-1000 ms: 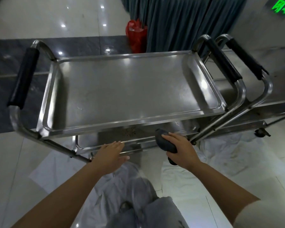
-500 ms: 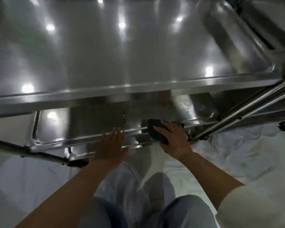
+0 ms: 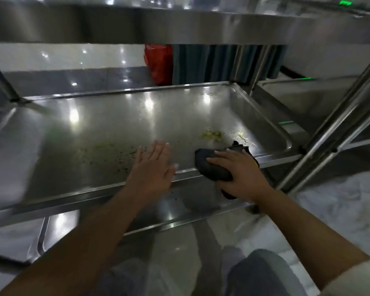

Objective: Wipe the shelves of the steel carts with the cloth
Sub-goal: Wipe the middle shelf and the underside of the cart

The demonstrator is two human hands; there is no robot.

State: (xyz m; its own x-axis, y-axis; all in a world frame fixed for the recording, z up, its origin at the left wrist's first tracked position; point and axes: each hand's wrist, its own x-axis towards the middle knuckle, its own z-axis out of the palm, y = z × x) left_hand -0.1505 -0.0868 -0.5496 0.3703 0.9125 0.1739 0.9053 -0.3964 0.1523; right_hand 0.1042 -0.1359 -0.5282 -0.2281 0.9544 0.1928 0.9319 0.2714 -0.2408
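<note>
The wiping of the middle shelf (image 3: 107, 116) is, I judge, only beginning: yellowish residue (image 3: 213, 134) and dark specks (image 3: 115, 154) are lying across the centre and right of the frame. The right hand (image 3: 239, 176) is holding the dark cloth (image 3: 214, 167) bunched in its grip at the shelf's near rim, just below the residue. The left hand (image 3: 152, 167) is hovering flat, fingers straight. No readable writing is showing anywhere.

glossy pale tiled floor (image 3: 58, 55), crossed by a dark grey stone band (image 3: 77, 75), ceiling lights mirrored in it. dark teal pleated curtain (image 3: 218, 63) hung at the back. red plastic bag (image 3: 159, 63) set beside it. crumpled white sheet (image 3: 338, 201) spread on floor at right.
</note>
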